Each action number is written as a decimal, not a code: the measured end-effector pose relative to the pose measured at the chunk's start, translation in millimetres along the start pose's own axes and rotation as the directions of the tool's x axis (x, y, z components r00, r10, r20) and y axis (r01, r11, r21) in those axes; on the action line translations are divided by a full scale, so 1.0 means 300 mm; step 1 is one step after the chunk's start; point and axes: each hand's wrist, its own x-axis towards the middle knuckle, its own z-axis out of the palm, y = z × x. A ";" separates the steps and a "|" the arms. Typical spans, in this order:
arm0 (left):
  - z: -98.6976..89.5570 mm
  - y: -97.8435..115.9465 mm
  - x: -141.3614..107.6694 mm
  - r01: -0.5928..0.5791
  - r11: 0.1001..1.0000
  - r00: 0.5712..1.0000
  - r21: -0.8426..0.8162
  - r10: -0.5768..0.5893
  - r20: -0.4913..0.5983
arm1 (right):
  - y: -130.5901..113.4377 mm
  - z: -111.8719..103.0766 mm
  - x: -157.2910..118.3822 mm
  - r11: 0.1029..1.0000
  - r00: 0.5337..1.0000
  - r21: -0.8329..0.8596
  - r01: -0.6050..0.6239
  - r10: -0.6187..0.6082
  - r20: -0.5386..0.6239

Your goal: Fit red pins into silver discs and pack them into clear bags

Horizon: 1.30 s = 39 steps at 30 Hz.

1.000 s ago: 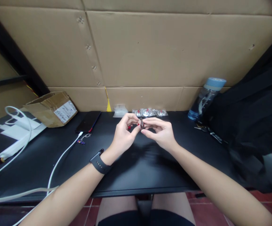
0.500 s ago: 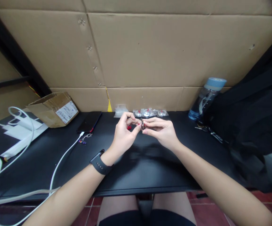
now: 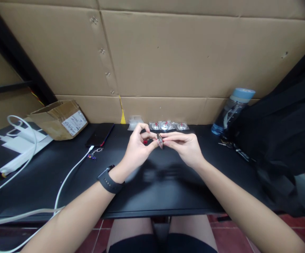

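Between my two hands, above the black table, a small round metallic disc (image 3: 160,141) is held on edge. My left hand (image 3: 140,143) pinches its left side with thumb and fingers, and my right hand (image 3: 185,144) grips it from the right with the fingertips. A bit of red material (image 3: 145,142) shows behind the left fingers; I cannot tell whether it is joined to the disc. Just beyond the hands lie several clear packets with shiny round pieces (image 3: 166,125) marked in red. Beside them is a stack of clear plastic bags (image 3: 136,123).
To the left are a phone (image 3: 100,135), a white cable (image 3: 70,175), a small keychain (image 3: 91,156) and an opened cardboard box (image 3: 60,119). A blue-lidded water bottle (image 3: 230,110), keys (image 3: 225,144) and a black bag (image 3: 281,130) stand at the right. Cardboard (image 3: 168,63) walls the back.
The disc has turned slightly, so more of its face shows. The right fingers have shifted on it, with the thumb higher. The whole view has moved a little.
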 end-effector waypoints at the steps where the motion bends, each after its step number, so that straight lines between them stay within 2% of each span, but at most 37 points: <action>1: -0.008 -0.002 0.004 0.024 1.000 1.000 -0.002 -0.023 0.016 | 0.002 0.002 0.000 1.000 1.000 -0.010 -0.002 0.002 0.000; 4: -0.031 -0.007 0.016 0.079 0.997 0.995 0.006 -0.079 0.059 | 0.009 0.009 -0.002 1.000 1.000 -0.009 -0.020 0.021 0.012; 8: -0.046 -0.007 0.021 0.066 0.997 0.992 0.039 -0.070 0.103 | 0.012 0.014 -0.003 0.999 0.999 -0.009 -0.034 0.035 0.037; 14: -0.054 -0.001 0.018 0.040 0.995 0.986 0.088 -0.054 0.158 | 0.008 0.010 -0.010 0.987 0.992 -0.154 0.052 -0.034 0.118; 18: -0.055 -0.003 0.016 0.046 0.993 0.986 0.108 -0.062 0.156 | 0.007 0.008 -0.017 0.966 0.985 -0.240 0.092 -0.053 0.162; 22: -0.051 -0.005 0.017 0.027 0.990 0.989 0.135 -0.046 0.141 | 0.008 0.008 -0.016 0.923 0.975 -0.355 0.152 -0.080 0.208; 28: -0.027 -0.017 0.014 0.000 0.987 0.992 0.160 -0.020 0.127 | 0.024 0.008 -0.002 0.794 0.934 -0.498 0.348 -0.246 0.260; 33: -0.002 -0.026 0.006 -0.009 0.999 0.994 0.045 0.004 0.110 | 0.033 0.006 -0.002 0.762 0.927 -0.530 0.371 -0.276 0.253; 36: -0.001 -0.019 0.001 -0.080 0.974 0.986 0.214 0.046 0.160 | 0.030 0.003 -0.003 0.755 0.926 -0.537 0.376 -0.283 0.252; 39: -0.005 -0.006 -0.001 -0.110 0.911 0.988 0.398 0.055 0.146 | 0.027 -0.005 -0.002 0.745 0.930 -0.557 0.366 -0.269 0.251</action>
